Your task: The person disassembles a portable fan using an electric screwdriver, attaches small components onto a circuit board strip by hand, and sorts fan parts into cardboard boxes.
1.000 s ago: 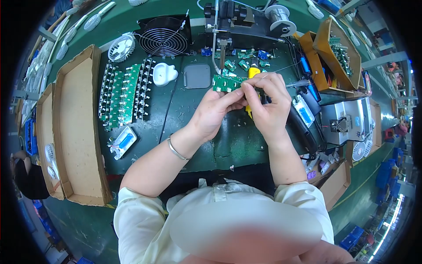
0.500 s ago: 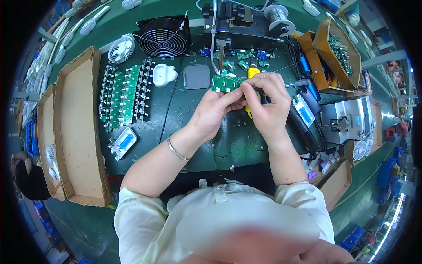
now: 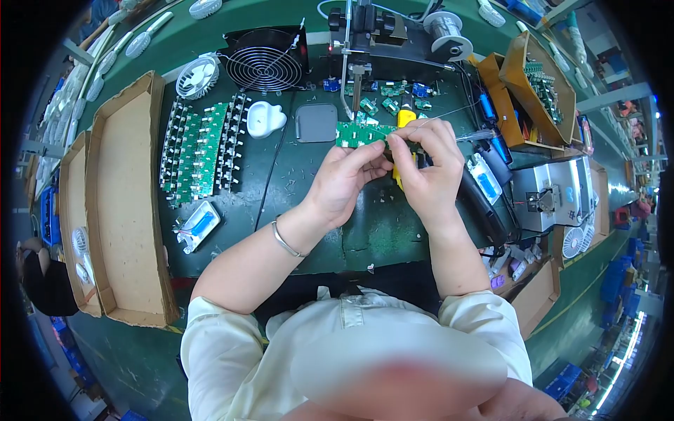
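Circuit board (image 3: 347, 135) is up in front of you, green, with small white bits on its face. Your left hand (image 3: 340, 179) has its grip closed on the near edge, by the right end, thumb on top. Your right hand (image 3: 435, 165) is just beside it, thumb and finger pinched together, and seems to hold the thin wire (image 3: 460, 111). One end of that wire runs off to the right, and the other looks to lie over the board. Both hands are busy at the same end, so the rest of the board sticks out to the left, past your fingertips. The metal rod (image 3: 345, 84) comes down close to its far edge, but you cannot tell if they touch. A yellow tool (image 3: 405, 118) lies on the surface (image 3: 302, 231), partly under your right hand. Little boards (image 3: 390, 105) are spread out just past your hands. To the left are a gray tray (image 3: 316, 123), a white plastic piece (image 3: 265, 119) and rows of boards (image 3: 210, 151).
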Demonstrator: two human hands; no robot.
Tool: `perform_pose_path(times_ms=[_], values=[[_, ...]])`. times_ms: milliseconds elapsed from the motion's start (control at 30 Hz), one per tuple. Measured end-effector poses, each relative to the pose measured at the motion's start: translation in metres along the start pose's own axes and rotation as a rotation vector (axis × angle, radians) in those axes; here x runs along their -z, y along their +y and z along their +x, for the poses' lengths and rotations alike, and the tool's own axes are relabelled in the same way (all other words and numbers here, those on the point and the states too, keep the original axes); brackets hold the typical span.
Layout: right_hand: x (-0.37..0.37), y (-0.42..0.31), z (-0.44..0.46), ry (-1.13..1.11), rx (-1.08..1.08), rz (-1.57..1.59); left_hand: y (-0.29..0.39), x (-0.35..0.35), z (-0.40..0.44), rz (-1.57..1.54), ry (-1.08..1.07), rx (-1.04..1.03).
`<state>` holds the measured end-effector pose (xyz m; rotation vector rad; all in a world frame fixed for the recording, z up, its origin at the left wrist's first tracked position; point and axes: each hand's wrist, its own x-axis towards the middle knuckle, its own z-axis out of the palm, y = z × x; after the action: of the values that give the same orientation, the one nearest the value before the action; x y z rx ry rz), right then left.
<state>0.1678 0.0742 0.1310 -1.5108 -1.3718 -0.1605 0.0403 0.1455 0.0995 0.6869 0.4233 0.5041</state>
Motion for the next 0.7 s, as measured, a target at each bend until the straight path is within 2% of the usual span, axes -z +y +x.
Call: perform_pose_path(times_ms=[500,700], values=[[-0.0021,-0.0005,0.0010,0.000,-0.030,0.016,-0.0008,-0.0024,-0.0006,-0.003,0.038,-0.036],[-0.0025,-0.0012,0.0021,-0.006,-0.017,0.006,-0.0017,0.0012,-0.0011,0.027,-0.007,-0.042]])
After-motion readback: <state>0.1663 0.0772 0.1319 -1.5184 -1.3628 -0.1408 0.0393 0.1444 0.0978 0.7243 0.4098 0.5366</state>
